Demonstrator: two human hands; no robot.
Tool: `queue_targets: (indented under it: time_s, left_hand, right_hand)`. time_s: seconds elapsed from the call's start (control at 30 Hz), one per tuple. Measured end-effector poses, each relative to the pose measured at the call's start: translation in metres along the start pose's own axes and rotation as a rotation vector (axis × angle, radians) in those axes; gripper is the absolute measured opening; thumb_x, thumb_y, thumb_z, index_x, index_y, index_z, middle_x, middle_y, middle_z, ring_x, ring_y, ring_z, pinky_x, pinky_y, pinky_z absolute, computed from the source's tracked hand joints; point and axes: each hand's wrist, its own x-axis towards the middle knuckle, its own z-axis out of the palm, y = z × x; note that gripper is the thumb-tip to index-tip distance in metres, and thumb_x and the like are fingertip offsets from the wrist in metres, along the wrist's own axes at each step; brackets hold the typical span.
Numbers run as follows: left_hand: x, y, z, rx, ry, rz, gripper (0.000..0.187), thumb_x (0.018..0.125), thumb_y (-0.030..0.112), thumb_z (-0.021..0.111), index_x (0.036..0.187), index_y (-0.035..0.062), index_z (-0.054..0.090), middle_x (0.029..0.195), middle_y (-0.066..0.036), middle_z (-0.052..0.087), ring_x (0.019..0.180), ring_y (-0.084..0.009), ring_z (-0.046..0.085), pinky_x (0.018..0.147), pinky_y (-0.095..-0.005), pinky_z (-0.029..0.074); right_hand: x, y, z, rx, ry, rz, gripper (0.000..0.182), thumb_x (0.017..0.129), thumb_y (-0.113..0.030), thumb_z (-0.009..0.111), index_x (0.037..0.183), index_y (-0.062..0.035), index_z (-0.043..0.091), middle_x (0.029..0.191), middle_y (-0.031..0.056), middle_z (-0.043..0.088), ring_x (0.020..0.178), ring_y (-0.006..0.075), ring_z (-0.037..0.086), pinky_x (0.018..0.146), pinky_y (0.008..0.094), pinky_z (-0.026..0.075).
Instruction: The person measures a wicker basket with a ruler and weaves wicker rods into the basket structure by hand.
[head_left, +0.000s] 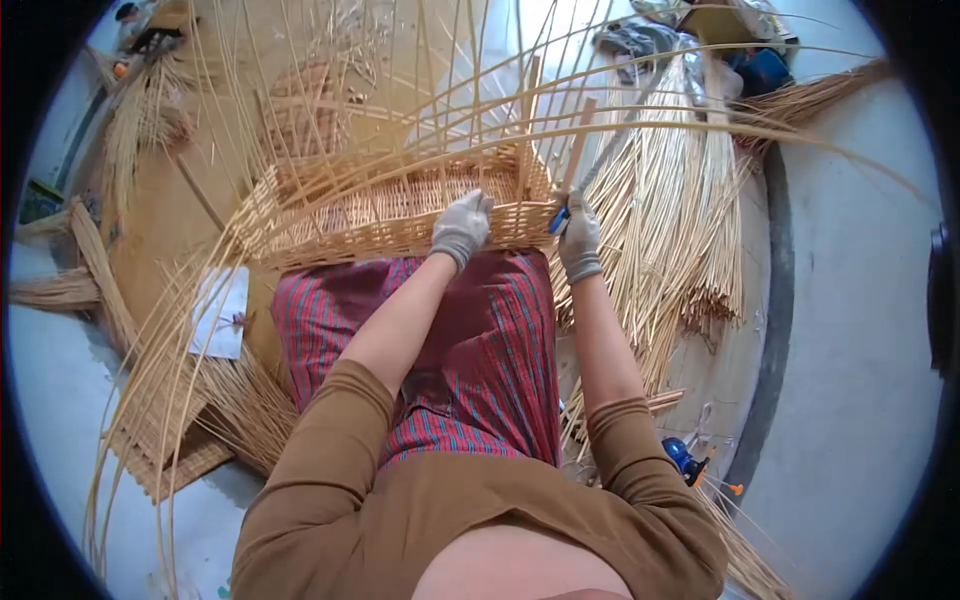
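A half-woven wicker basket (350,232) rests across the lap, on a red striped cloth (420,320), with long uncut canes rising from it. My left hand (462,224), in a pale grey glove, is closed on the near rim of the basket. At the right end of the basket, my gloved right hand (580,238) is closed round a small tool with a blue part (558,220). Its kind is hard to make out, as the fingers cover most of it. An upright wooden stake (578,145) stands just beyond that hand.
Bundles of peeled canes (665,190) lie on the floor at the right. A white sheet of paper (220,312) and a woven panel (165,430) are at the left. Another wicker piece (300,110) sits farther off. Near my right elbow is a blue object (680,458).
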Motion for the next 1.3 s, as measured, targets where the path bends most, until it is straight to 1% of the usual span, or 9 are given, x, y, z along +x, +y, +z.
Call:
queue_targets:
  time_s: [0.2,0.3,0.47,0.57,0.63,0.8,0.87,1.1,1.3]
  left_hand:
    - [0.040,-0.031,0.013,0.010,0.049,0.018,0.035,0.102,0.041,0.052,0.107,0.0084,0.064,0.095,-0.017,0.071,0.089,-0.0371,0.069,0.082,-0.0449,0.054]
    - [0.058,-0.042,0.015,0.360,-0.038,0.387,0.037,0.103,0.041,0.048,0.109,0.0091,0.067,0.097,-0.016,0.070,0.097,-0.0373,0.067,0.088,-0.0450,0.054]
    - [0.000,-0.008,-0.018,0.005,0.000,0.147,0.030,0.102,0.037,0.054,0.123,0.0175,0.063,0.116,-0.018,0.069,0.104,-0.0410,0.065,0.092,-0.0467,0.053]
    - [-0.043,-0.018,-0.070,-0.103,0.086,0.384,0.032,0.099,0.029,0.059,0.129,0.0187,0.062,0.130,-0.016,0.064,0.113,-0.0383,0.064,0.099,-0.0468,0.050]
    - [-0.056,-0.044,-0.131,0.456,0.280,0.891,0.043,0.094,0.027,0.064,0.137,0.0239,0.061,0.144,-0.012,0.056,0.125,-0.0354,0.059,0.107,-0.0486,0.046]
    - [-0.062,-0.090,-0.211,0.720,0.325,0.969,0.053,0.089,0.027,0.069,0.141,0.0274,0.059,0.145,-0.009,0.055,0.134,-0.0328,0.053,0.116,-0.0519,0.039]
    - [-0.046,-0.099,-0.217,0.700,0.262,1.037,0.053,0.089,0.029,0.069,0.141,0.0270,0.059,0.147,-0.009,0.055,0.137,-0.0331,0.050,0.118,-0.0526,0.036]
    - [-0.009,-0.116,-0.211,0.644,0.234,0.962,0.054,0.086,0.042,0.071,0.137,0.0289,0.060,0.153,-0.005,0.049,0.139,-0.0289,0.048,0.121,-0.0517,0.033]
    - [-0.002,-0.123,-0.212,0.619,0.285,1.006,0.051,0.087,0.042,0.071,0.136,0.0288,0.062,0.152,-0.004,0.050,0.136,-0.0298,0.051,0.119,-0.0502,0.036]
  right_hand:
    - [0.007,0.012,0.014,0.432,0.110,0.076,0.029,0.106,-0.025,0.055,0.110,-0.0018,0.072,0.085,-0.0015,0.061,0.069,0.0084,0.053,0.061,0.0246,0.046]
    - [-0.010,-0.004,0.014,-0.110,0.050,-0.232,0.030,0.106,-0.027,0.055,0.112,-0.0030,0.072,0.084,-0.0028,0.059,0.069,0.0077,0.052,0.061,0.0239,0.044]
    - [-0.004,-0.006,0.016,0.023,0.069,-0.077,0.036,0.106,-0.032,0.056,0.117,-0.0006,0.071,0.105,0.0028,0.069,0.087,0.0087,0.058,0.076,0.0253,0.047]
    - [-0.001,-0.006,0.006,-0.125,0.039,-0.115,0.039,0.107,-0.036,0.054,0.119,-0.0026,0.071,0.111,0.0029,0.071,0.093,0.0104,0.058,0.081,0.0273,0.048]
    - [-0.006,-0.012,0.008,-0.119,0.010,-0.076,0.041,0.107,-0.040,0.053,0.121,-0.0051,0.070,0.105,0.0005,0.069,0.082,0.0083,0.054,0.072,0.0253,0.046]
    - [-0.022,-0.010,0.022,-0.100,0.104,-0.143,0.042,0.106,-0.043,0.054,0.119,-0.0066,0.071,0.097,-0.0016,0.068,0.070,0.0059,0.047,0.058,0.0232,0.038]
    - [-0.027,-0.009,0.017,-0.090,0.042,-0.085,0.037,0.106,-0.035,0.055,0.124,-0.0042,0.068,0.104,-0.0005,0.067,0.090,0.0104,0.059,0.082,0.0258,0.047]
    - [-0.020,-0.023,0.021,-0.075,0.046,-0.091,0.037,0.108,-0.032,0.053,0.122,-0.0012,0.067,0.126,0.0088,0.068,0.112,0.0162,0.061,0.101,0.0314,0.046]
    - [-0.018,-0.022,0.031,-0.076,0.099,-0.102,0.039,0.106,-0.034,0.055,0.123,-0.0011,0.067,0.118,0.0064,0.070,0.107,0.0148,0.061,0.095,0.0295,0.047]
